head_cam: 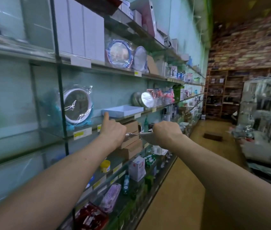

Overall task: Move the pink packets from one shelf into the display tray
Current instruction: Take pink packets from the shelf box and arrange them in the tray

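Tray: the display tray (122,112) is pale, shallow and open-topped, and sits at the front edge of a glass shelf (95,122); from this low angle its inside is hidden.
Packet: the packet (145,138) is flat and held level just below and in front of the tray; it looks greyish in this light.
Right hand: the right hand (166,131) has its grip closed round the packet's right end and bears its weight.
Left hand: the left hand (113,131) is under the tray's left corner; its curled fingers seem to pinch the packet's other end, and the index finger is raised toward the tray wall — likely gauging the rim.
Next: the packet probably has to rise above the rim before it can go in.
Boxes: brown boxes (130,127) sit beneath the tray, behind the packet.
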Motion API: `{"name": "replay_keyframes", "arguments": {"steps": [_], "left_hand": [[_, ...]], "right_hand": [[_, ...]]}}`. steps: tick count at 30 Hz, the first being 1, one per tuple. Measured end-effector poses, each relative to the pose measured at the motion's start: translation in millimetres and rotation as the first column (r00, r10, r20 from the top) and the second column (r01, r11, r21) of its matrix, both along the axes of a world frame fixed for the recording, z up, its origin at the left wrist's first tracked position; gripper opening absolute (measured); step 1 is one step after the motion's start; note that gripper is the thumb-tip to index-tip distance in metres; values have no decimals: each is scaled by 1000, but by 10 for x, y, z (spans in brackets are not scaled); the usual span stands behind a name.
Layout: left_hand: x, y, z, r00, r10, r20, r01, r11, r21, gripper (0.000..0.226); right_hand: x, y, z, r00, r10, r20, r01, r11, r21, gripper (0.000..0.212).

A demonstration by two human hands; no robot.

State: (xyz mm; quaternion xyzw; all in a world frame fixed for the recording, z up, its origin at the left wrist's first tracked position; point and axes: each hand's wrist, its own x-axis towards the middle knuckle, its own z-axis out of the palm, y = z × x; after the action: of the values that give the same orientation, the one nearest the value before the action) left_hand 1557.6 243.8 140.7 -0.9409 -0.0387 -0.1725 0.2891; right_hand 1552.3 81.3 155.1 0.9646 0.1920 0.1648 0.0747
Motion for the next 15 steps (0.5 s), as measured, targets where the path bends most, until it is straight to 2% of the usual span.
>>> {"name": "replay_keyframes", "arguments": {"steps": [3,10,15], "left_hand": [[382,-58,6,999,-34,1,34,999,17,8],[1103,-241,-49,993,-115,-18,115,993,30,15],[1534,-408,-95,991,-131,-25,132,991,36,16]], "right_hand": [[312,-62,16,999,-31,-12,31,999,-10,23],[937,-196,-51,998,-56,-34,55,998,-28,14],[1488,-334,-124,998,-55,-12,55,998,-10,21]]}}
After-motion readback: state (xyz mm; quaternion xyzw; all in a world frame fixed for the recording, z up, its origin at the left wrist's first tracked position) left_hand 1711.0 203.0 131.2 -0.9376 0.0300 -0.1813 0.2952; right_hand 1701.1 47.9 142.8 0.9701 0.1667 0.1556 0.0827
